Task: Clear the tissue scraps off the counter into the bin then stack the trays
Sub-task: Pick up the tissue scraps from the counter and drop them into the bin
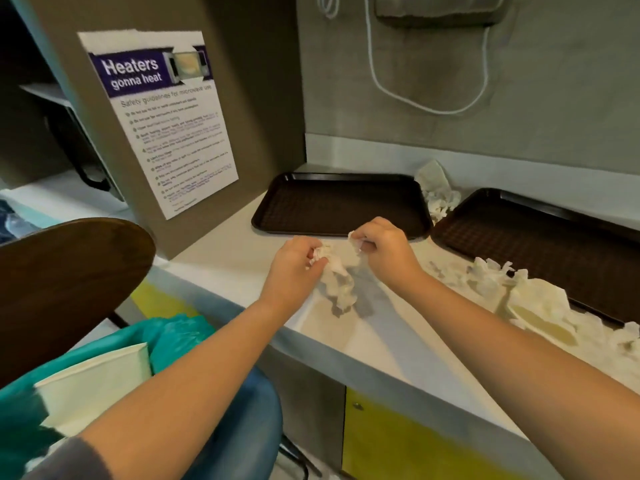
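At far left I see a dark round tabletop (65, 285) and, below it, the bin (228, 427) with a teal liner (180, 336) and a pale carton (93, 393) lying in it. Above, a poster (157, 123) on the side panel reads "Heaters gonna heat" in white on purple, with "Safety guidelines for microwave use" beneath; the bullet text under that is too blurred for me to read.

On the counter (381, 341), my left hand (294, 268) has its fingers curled, pinching one end of a crumpled tissue (337, 275). The tissue trails down from the fingers towards the counter, casting a shadow there. My right hand (384, 251), just beside the left, is also curled and pinches a smaller wad (355, 239) of tissue between thumb and fingertips. Whether the two pieces are joined, I cannot tell.

Behind the hands a brown tray (343, 202) lies flat against the panel. To its right, more scraps (438, 192) are heaped in the gap between it and a second tray (554, 244), which lies flat and runs out of frame. Along that tray's near edge, a line of scraps (533, 299) stretches to the right border, touching the rim. On the wall above, a white cord (429, 110) loops below a grey fixture (440, 12).
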A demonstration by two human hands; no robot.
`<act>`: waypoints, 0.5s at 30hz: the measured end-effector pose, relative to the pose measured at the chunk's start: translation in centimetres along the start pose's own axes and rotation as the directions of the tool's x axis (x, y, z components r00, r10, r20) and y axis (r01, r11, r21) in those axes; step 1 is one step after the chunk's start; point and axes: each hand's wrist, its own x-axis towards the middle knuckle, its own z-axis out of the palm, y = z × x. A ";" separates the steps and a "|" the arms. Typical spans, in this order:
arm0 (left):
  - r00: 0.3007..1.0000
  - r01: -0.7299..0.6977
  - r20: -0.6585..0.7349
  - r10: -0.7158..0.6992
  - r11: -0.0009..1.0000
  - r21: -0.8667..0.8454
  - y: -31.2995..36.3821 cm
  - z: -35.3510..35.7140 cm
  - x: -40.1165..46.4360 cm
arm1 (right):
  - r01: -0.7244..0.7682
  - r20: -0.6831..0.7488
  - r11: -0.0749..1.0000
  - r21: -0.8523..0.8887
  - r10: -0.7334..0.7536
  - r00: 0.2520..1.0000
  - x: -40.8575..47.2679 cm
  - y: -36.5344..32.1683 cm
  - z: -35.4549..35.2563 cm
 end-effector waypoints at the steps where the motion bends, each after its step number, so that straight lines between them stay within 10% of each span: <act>1: 1.000 -0.006 -0.015 0.006 1.000 0.007 -0.6 -0.9 -0.5 | 0.009 0.001 1.000 0.009 -0.009 1.000 0.0 -1.0 0.5; 15: 0.995 0.078 -0.074 -0.065 0.981 0.180 -7.9 -17.8 -9.8 | 0.146 0.104 0.963 0.226 -0.173 0.979 -1.0 -18.2 8.9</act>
